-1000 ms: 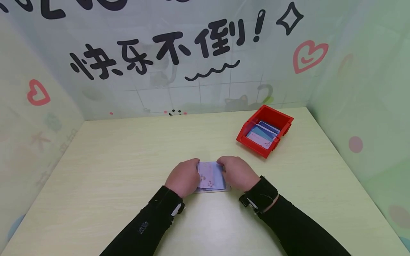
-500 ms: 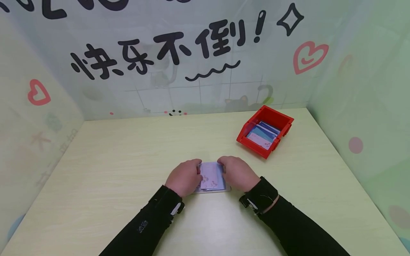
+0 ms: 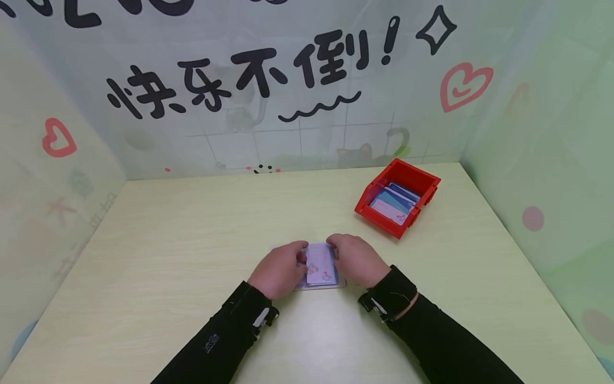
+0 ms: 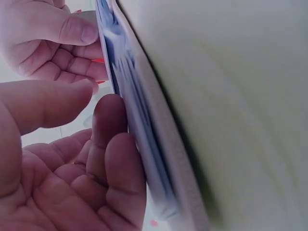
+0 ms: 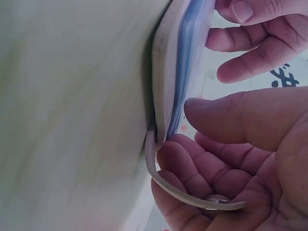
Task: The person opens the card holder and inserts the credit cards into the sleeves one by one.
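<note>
A pale lilac card with small pink flowers lies on top of a clear card holder near the table's front middle. My left hand pinches the card's left edge, and its fingers press against the side of the blue-edged stack. My right hand grips the holder's right side, thumb on top and fingers curled under its grey flap. Both hands hide much of the holder.
A red plastic bin with several cards stands on the pale wooden table at the back right. Printed walls close in the table at the back and both sides. Black sleeves cover both forearms.
My left hand has crept to the right, pushing the flowered card right so less of it shows between the hands. The right hand has stayed put.
</note>
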Available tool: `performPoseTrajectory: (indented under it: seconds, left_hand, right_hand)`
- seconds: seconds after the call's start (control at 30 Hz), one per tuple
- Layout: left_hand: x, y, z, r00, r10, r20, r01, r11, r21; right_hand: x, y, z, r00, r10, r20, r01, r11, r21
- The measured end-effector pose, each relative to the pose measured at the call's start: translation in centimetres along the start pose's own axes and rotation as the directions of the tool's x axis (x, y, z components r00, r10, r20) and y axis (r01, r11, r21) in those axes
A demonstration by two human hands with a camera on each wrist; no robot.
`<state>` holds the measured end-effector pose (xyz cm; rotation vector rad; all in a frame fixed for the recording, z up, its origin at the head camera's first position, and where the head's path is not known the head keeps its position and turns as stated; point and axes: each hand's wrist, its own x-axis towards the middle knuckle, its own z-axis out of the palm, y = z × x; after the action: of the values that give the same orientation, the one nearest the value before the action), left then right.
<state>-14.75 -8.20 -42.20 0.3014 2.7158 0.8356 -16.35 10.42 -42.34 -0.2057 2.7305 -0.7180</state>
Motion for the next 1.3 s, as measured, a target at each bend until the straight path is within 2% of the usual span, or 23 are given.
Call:
performPoseTrajectory:
  seconds: [0.47,0.63,0.8,1.07,1.2,1.3]
  left_hand:
    - [0.0,-0.5,-0.1,0.997,0.078,-0.001,-0.078,0.997,0.002]
    - [0.0,-0.6,-0.1,0.997,0.083,0.006,-0.083,0.997,-0.002]
    - [0.0,-0.6,-0.1,0.997,0.082,0.015,-0.082,0.996,-0.023]
    - [0.1,-0.9,-0.1,0.996,0.086,0.030,-0.083,0.993,-0.087]
    - [0.0,-1.0,-0.2,0.997,0.075,0.030,-0.071,0.990,-0.123]
    - [-0.1,-1.0,-0.4,0.998,0.061,0.022,-0.056,0.987,-0.153]
  right_hand:
    - [-0.2,-0.3,0.0,0.999,0.043,-0.009,-0.042,0.995,0.090]
    - [-0.4,-0.4,0.1,0.999,0.042,-0.033,-0.038,0.991,0.129]
    - [-0.5,-0.6,-0.2,0.995,0.065,-0.075,-0.043,0.965,0.257]
    - [-0.7,-0.8,-0.1,0.990,0.040,-0.138,0.020,0.914,0.405]
    - [-0.7,-0.9,0.3,0.988,-0.005,-0.153,0.071,0.901,0.428]
    - [-0.9,-1.1,0.7,0.987,-0.059,-0.151,0.117,0.906,0.407]
